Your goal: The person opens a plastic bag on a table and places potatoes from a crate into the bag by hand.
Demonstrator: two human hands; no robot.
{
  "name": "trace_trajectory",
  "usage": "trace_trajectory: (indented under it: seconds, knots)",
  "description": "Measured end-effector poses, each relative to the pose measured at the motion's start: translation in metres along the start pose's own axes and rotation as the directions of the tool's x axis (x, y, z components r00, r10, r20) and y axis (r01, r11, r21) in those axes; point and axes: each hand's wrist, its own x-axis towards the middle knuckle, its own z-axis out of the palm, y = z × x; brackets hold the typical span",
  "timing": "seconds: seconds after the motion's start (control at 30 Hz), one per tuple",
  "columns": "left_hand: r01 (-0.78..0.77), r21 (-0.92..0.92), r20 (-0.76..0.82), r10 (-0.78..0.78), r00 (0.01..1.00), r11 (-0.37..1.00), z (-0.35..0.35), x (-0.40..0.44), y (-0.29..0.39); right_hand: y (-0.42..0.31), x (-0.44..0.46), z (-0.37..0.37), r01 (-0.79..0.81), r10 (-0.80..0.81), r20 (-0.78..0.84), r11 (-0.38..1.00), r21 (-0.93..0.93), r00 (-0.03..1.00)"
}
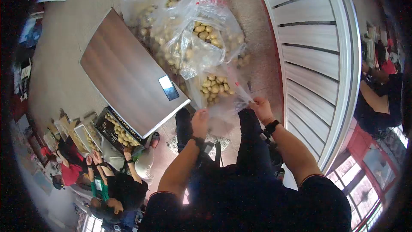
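Where fingers (pixel 257 102) pinch closed, they grip plastic (pixel 222 101).

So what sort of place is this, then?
Possibly an indoor sorting or packing room: clear plastic bags of round yellowish produce, probably potatoes, sit on the floor, and a co-worker's hand is at a black plastic crate holding more.

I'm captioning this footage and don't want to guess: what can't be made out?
All in the head view:
Red print on the bags: too small and blurred to read.
Phone screen: too small to read.
Potatoes deep inside: veiled by cloudy plastic.
Whatever is under the table: hidden by its top.
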Motion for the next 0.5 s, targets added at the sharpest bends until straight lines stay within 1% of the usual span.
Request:
trace_trajectory:
  seconds: [0.03,0.07,0.1,0.13,0.17,0.2,0.23,0.27,0.3,0.33,0.37,0.4,0.43,0.47,0.5]
  knots:
    - [0.253,-0.253,0.003,-0.261,0.965,0.934,-0.002,-0.014,0.031,-0.003,-0.006,0.001,0.035,-0.036,0.023,0.998,0.043,0.999]
    - [0.463,-0.482,0.068,-0.495,0.866,0.744,-0.002,-0.025,0.053,-0.006,-0.012,0.001,0.07,-0.074,0.048,0.994,0.086,0.996]
    - [0.445,-0.504,0.061,-0.484,0.873,0.74,0.002,-0.029,0.049,-0.008,-0.02,-0.001,0.079,-0.084,0.052,0.992,0.1,0.995]
    - [0.435,-0.501,0.049,-0.477,0.877,0.748,0.005,-0.034,0.044,-0.008,-0.03,-0.004,0.057,-0.058,-0.003,0.99,0.132,0.998]
    - [0.47,-0.418,0.095,-0.477,0.874,0.777,0.007,-0.04,0.04,-0.009,-0.039,-0.009,0.039,-0.03,-0.057,0.986,0.164,0.998]
    - [0.498,-0.331,0.141,-0.48,0.866,0.802,0.011,-0.044,0.026,-0.003,-0.045,-0.016,0.049,-0.04,-0.055,0.984,0.172,0.998]
    - [0.18,0.212,0.263,-0.233,0.936,0.961,0.014,-0.044,0.006,0.012,-0.048,-0.025,0.02,-0.013,-0.057,0.992,0.123,0.998]
    - [-0.269,0.622,0.364,0.032,0.931,0.735,0.018,-0.045,-0.015,0.018,-0.049,-0.031,-0.007,0.012,-0.063,0.997,0.074,0.998]
    - [-0.264,0.576,0.311,0.091,0.946,0.773,0.019,-0.052,0.01,0.011,-0.053,-0.036,0.005,0.0,-0.063,0.997,0.08,0.998]
    - [-0.459,0.615,0.335,0.315,0.888,0.641,0.01,-0.06,0.042,-0.004,-0.063,-0.044,-0.015,0.022,-0.079,0.997,0.081,0.997]
    - [-0.592,0.669,0.341,0.522,0.782,0.45,0.0,-0.068,0.077,-0.019,-0.074,-0.051,-0.037,0.045,-0.096,0.996,0.083,0.994]
    - [-0.594,0.671,0.34,0.528,0.778,0.443,-0.001,-0.07,0.079,-0.031,-0.081,-0.057,-0.029,0.038,-0.098,0.996,0.088,0.994]
    - [-0.513,0.577,0.289,0.429,0.856,0.635,0.001,-0.072,0.076,-0.043,-0.088,-0.063,-0.054,0.059,-0.086,0.997,0.06,0.995]
    - [-0.399,0.459,0.257,0.311,0.915,0.794,0.004,-0.073,0.073,-0.053,-0.094,-0.068,-0.079,0.082,-0.075,0.996,0.031,0.994]
    - [-0.259,0.321,0.246,0.184,0.952,0.911,0.006,-0.072,0.073,-0.064,-0.102,-0.073,-0.071,0.074,-0.081,0.997,0.036,0.994]
